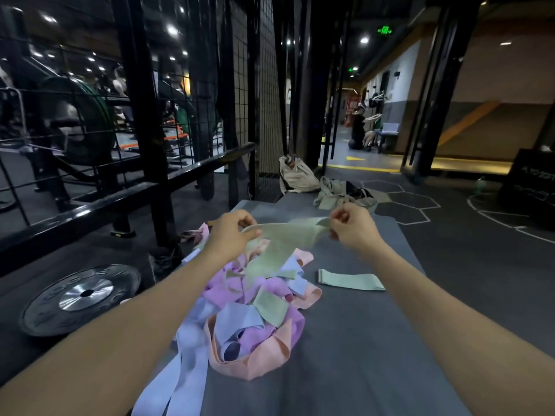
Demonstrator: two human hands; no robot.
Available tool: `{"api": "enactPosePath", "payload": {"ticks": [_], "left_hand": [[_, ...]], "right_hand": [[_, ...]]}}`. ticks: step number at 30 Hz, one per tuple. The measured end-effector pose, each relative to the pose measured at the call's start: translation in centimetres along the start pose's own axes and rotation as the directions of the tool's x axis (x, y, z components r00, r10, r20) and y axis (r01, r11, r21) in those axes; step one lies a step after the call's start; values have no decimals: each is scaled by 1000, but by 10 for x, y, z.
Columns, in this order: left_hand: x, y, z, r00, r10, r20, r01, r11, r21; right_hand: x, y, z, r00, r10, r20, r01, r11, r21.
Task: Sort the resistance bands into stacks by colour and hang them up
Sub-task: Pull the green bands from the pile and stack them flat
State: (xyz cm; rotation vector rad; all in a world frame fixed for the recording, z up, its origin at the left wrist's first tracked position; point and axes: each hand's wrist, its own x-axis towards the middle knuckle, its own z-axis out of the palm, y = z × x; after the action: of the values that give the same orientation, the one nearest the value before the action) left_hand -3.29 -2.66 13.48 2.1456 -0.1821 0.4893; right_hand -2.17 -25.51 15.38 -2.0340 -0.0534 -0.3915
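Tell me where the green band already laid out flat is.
In the head view, the flat green band lies alone on the grey mat, right of the mixed pile of bands, below the right hand.

Dim, ceiling spotlights, wide-angle warp, blurred background

Left hand, right hand raised, fingers pinched

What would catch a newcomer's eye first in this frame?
The pale green band stretched in mid-air between the left hand and the right hand, each pinching one end. Under it, a tangled pile of bands in pink, lilac, blue and green covers the grey mat, with one green band laid flat to its right.
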Motion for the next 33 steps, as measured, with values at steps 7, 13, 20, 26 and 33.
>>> {"api": "enactPosePath", "payload": {"ticks": [7, 13, 20, 26, 33], "left_hand": [[-21, 2, 19, 991, -112, 74, 123, 977, -173], [-34, -2, 24, 966, -216, 142, 243, 948, -207], [-44, 1, 21, 905, -299, 303, 377, 894, -242], [-47, 4, 27, 890, -278, 362, 384, 884, -266], [-42, 32, 39, 943, -54, 327, 179, 914, -364]], "right_hand": [[-39, 1, 4, 957, -89, 276, 116, 990, -82], [-57, 20, -3, 850, -53, 525, 134, 984, -118], [-57, 43, -20, 942, 3, 334, -99, 958, 270], [-59, 42, -18, 963, 78, 258, -221, 778, 589], [-55, 18, -16, 976, -34, 215, -88, 843, 531]]}}
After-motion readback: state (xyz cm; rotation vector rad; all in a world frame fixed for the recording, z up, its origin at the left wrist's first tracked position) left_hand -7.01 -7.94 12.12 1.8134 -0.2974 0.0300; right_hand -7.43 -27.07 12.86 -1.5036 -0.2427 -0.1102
